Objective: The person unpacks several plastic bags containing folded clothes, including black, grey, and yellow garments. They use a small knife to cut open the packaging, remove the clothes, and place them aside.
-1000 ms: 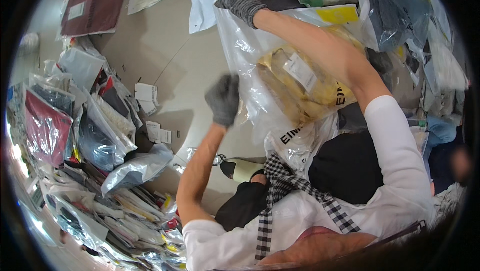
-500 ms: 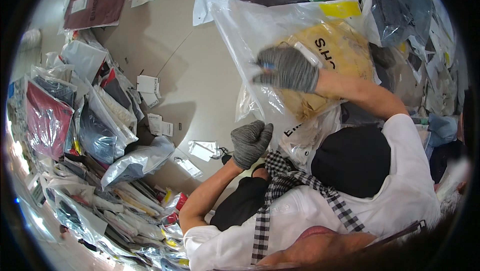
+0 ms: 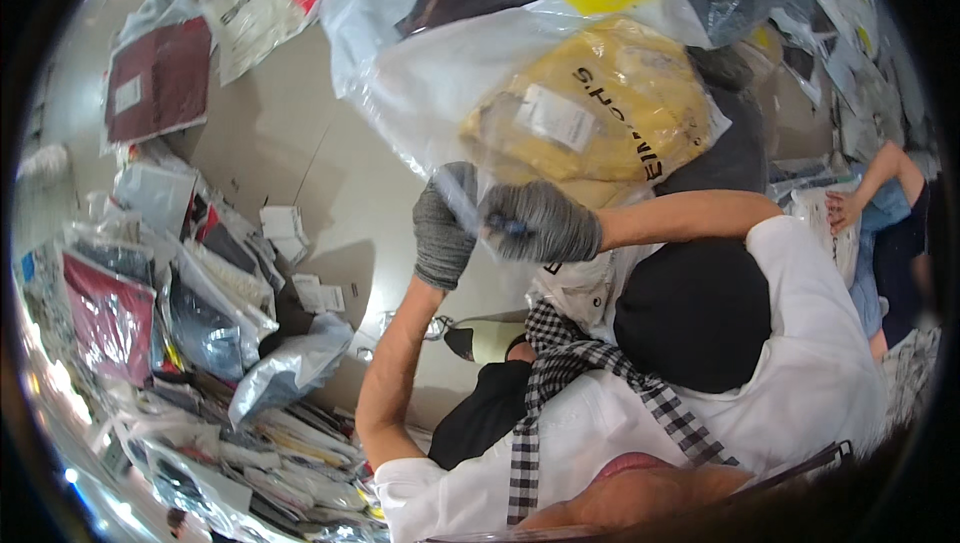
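A large clear plastic bag (image 3: 430, 93) with a folded yellow garment (image 3: 640, 93) inside lies before me, a white label (image 3: 557, 117) showing on the garment. Its near corner is pulled up at my left hand (image 3: 446, 228), whose grey-gloved fingers are closed on the plastic edge. My right hand (image 3: 545, 223), gloved too, is closed right beside it, against the same plastic. A small blue item (image 3: 510, 228) shows between the right fingers, too blurred to name. Under the right wrist lies another bagged pale garment (image 3: 578, 288).
Packed garments crowd the left side, among them a red one (image 3: 105, 313) and a silvery bag (image 3: 295, 368). A maroon packed garment (image 3: 160, 83) lies farther off. Loose white tags (image 3: 318, 293) are on the floor (image 3: 270, 143). At the right, another person's hand (image 3: 845, 211) rests on bags.
My right hand has come down and left to meet the left hand, which has risen slightly. The view has shifted, and another person's arm now shows at the right.
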{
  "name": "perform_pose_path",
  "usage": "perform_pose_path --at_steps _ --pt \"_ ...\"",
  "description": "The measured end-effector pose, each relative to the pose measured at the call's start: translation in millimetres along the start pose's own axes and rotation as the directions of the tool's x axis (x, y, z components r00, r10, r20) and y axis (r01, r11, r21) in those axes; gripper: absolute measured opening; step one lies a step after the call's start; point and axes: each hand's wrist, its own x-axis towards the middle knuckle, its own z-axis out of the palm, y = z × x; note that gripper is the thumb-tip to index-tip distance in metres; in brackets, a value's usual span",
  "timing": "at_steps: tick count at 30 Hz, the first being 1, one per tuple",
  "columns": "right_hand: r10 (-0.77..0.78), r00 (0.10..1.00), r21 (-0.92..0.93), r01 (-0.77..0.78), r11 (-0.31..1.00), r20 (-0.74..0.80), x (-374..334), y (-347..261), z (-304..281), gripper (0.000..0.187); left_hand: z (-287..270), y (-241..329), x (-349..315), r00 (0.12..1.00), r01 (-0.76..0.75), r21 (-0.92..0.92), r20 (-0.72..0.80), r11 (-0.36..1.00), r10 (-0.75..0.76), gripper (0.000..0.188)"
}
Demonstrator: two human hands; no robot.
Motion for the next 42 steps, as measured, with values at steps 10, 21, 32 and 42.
perform_pose_path --at_steps 10,21,32,42 --pt "-0.163 0.982 -0.121 0.174 0.977 0.093 -12 0 2 0.025 99 26 102 0.818 -0.496 0.446 0.527 0.745 0.23 0.035" --pt "0.134 0.88 -0.302 -0.295 0.907 -0.456 4 28 -83 0.014 -47 33 12 0.949 0.291 -0.385 0.229 0.876 -0.214 0.018" --pt "0.009 0.981 -0.783 -0.16 0.601 -0.193 -25 89 -124 0.023 -82 38 -12 0.959 0.068 -0.98 0.012 0.19 -0.282 0.025" --pt "-0.106 0.771 -0.695 0.616 0.371 0.627 31 53 -98 0.056 -98 42 -10 0.874 0.313 -0.394 0.476 0.864 -0.099 0.053"
